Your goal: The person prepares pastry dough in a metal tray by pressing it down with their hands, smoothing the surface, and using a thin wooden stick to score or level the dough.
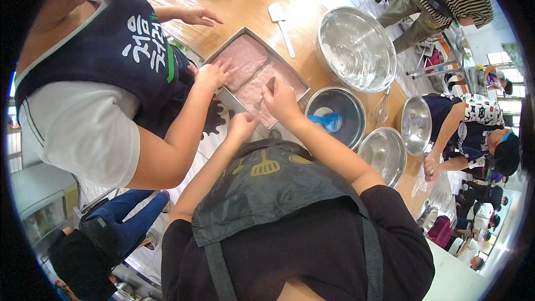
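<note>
A rectangular metal baking pan (299, 80) holds two slabs of pale pink dough or batter (243, 59) with a seam between them. My right hand (279, 96) is closed around a small, thin tool over the nearer slab; a narrow end shows below the fist, but its exact kind is unclear. At the pan's near corner is my left hand (243, 126), fingers bent by the rim; whether it grips the rim cannot be told. A co-worker's hand (214, 73) reaches over the pan's left edge, and their other hand (200, 15) hovers beyond the pan.
A white spatula (286, 37) lies behind the pan. To the right stand a large, smeared steel bowl (357, 50), a bowl (355, 133) with a blue item (330, 121), more steel bowls (382, 154) and a whisk (381, 108). Another person works at the table's right end.
</note>
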`<action>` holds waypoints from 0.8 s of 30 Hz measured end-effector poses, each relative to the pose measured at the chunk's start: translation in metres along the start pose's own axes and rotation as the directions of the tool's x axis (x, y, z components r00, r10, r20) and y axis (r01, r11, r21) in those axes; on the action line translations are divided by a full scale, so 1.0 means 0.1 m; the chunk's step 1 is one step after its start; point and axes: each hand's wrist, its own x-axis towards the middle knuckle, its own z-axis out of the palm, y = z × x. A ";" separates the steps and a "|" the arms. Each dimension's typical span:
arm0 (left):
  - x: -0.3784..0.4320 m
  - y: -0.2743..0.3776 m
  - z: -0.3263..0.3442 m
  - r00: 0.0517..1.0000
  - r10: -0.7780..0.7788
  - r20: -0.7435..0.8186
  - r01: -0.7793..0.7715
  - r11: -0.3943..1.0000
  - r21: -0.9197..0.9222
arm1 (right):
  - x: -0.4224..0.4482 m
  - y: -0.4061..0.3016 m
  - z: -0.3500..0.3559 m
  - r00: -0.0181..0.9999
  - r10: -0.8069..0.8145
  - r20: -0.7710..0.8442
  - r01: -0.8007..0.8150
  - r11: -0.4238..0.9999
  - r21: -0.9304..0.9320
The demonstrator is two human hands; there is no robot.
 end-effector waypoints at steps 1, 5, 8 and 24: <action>0.01 -0.03 0.02 1.000 -0.007 0.003 0.007 1.000 -0.021 | 0.02 0.00 -0.02 1.000 -0.012 0.018 0.012 1.000 0.008; -0.02 0.00 -0.02 0.999 -0.032 0.019 0.033 0.997 -0.063 | 0.05 -0.20 -0.09 0.999 -0.025 -0.022 0.027 0.993 0.117; 0.02 -0.03 0.00 0.999 -0.024 0.023 0.025 0.999 -0.047 | 0.07 -0.33 -0.09 0.998 0.033 0.047 -0.037 0.996 0.086; 0.03 0.01 -0.02 0.992 -0.102 0.072 0.105 0.993 -0.047 | 0.26 -0.03 0.24 0.998 -0.045 0.033 0.041 0.995 0.095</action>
